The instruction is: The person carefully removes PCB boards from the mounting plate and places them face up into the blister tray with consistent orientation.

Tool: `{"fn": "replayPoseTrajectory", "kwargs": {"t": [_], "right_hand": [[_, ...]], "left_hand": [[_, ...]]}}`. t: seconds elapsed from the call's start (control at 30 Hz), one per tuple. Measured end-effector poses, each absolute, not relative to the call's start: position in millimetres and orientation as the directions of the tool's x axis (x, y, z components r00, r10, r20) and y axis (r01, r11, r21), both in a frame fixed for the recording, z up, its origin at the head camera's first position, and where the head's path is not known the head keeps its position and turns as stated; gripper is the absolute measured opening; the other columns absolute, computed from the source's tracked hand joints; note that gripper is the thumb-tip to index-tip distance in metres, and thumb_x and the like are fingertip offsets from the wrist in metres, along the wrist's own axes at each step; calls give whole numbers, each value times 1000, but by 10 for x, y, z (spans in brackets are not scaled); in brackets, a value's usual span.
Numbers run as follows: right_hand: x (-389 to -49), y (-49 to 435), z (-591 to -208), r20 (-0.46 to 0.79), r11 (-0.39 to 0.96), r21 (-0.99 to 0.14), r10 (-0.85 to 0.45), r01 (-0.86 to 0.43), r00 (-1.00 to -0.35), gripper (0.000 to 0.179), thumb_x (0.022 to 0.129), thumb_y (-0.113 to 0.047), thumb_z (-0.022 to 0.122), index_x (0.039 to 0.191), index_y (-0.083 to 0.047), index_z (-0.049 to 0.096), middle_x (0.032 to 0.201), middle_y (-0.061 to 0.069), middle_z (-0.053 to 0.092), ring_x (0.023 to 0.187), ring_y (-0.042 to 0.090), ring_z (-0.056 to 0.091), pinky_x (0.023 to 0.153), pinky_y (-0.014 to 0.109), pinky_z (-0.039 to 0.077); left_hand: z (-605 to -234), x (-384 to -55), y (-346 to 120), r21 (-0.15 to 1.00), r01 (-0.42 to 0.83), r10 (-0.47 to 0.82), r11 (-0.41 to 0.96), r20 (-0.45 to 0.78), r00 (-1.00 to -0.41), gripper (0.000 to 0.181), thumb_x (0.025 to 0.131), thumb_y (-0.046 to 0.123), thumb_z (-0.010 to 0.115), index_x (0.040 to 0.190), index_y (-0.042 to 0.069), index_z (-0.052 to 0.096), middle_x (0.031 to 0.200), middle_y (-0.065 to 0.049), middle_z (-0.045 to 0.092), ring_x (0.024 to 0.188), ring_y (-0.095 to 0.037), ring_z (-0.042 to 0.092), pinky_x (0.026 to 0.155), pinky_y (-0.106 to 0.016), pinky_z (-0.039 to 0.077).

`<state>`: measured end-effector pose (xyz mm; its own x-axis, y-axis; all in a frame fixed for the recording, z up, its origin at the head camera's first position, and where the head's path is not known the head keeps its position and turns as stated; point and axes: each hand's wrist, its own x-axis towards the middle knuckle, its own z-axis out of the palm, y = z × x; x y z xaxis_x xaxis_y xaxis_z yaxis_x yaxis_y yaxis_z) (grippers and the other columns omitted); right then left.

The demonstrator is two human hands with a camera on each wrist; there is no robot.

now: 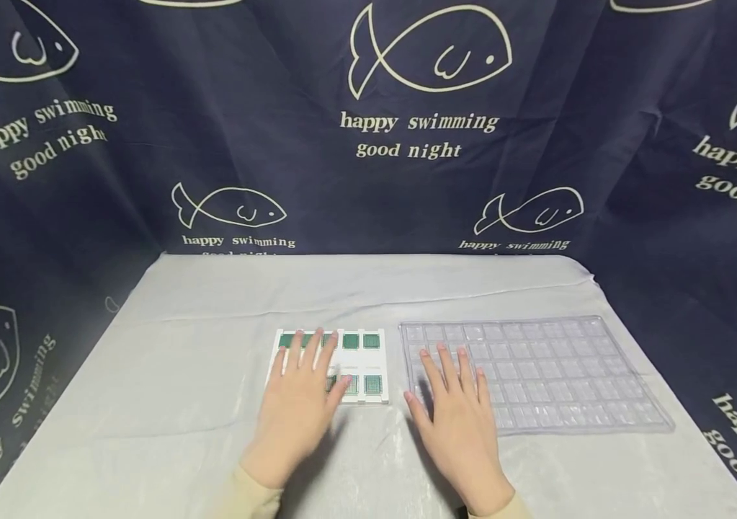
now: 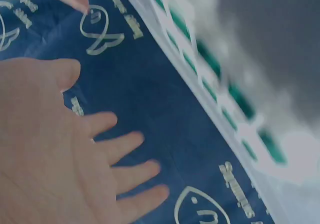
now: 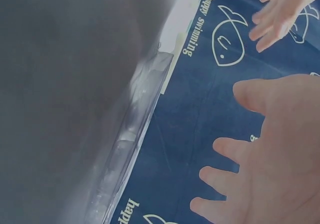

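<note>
My left hand [image 1: 301, 400] is held over the left part of a white rack [image 1: 360, 358], its fingers straight and spread. Green square pieces with a fine grid, resembling small circuit boards [image 1: 372, 384], sit in two rows in that rack; some are hidden by the hand. My right hand [image 1: 460, 422] hovers by the near left corner of a clear plastic compartment tray [image 1: 533, 371], fingers also extended. Both wrist views show bare palms, the left [image 2: 55, 149] and the right [image 3: 280, 149], holding nothing and apart from rack and tray.
A pale cloth [image 1: 167, 375] with slight creases covers the table. Dark blue curtains [image 1: 316, 158] printed with fish outlines and lettering hang behind and at both sides. A narrow strip of cloth separates the rack from the tray.
</note>
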<state>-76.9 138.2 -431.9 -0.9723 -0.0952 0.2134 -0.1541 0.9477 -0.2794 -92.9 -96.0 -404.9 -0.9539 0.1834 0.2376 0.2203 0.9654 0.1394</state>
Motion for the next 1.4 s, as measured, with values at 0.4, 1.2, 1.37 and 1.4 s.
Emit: {"fn": "replayPoseTrajectory", "kwargs": {"t": [0.4,1.2,1.37,1.4], "right_hand": [[-731,1403,-4316,192,953,-265,-99,-148,-976,70,98,-47,61,157,-17,38,167,11,30,155,41,23,123,66,21],[-738,1377,-4348,216,947,-272,-113,-171,-970,68,99,-43,61,158,-18,37,167,11,32,155,39,27,122,63,28],[-745,1367,-4329,218,946,-275,-114,-173,-969,68,99,-42,61,158,-18,37,167,11,32,154,39,28,121,62,28],[-745,1366,-4327,216,946,-275,-114,-172,-970,68,99,-42,61,158,-18,37,167,11,32,154,39,28,122,62,28]], "left_hand": [[-4036,-1617,-1819,312,161,144,936,77,-987,36,103,16,51,134,0,60,126,-22,69,112,-42,66,91,-58,55],[-4286,-2130,-2303,539,243,335,806,-76,-939,32,88,27,78,115,10,71,102,-4,74,99,-24,67,93,-47,52],[-4229,-2158,-2320,564,222,356,796,-137,-925,53,77,33,87,120,10,68,105,-5,71,95,-18,62,88,-37,48],[-4220,-2159,-2318,564,222,360,795,-145,-922,54,76,32,88,121,10,68,105,-5,71,95,-18,61,88,-37,48]]}}
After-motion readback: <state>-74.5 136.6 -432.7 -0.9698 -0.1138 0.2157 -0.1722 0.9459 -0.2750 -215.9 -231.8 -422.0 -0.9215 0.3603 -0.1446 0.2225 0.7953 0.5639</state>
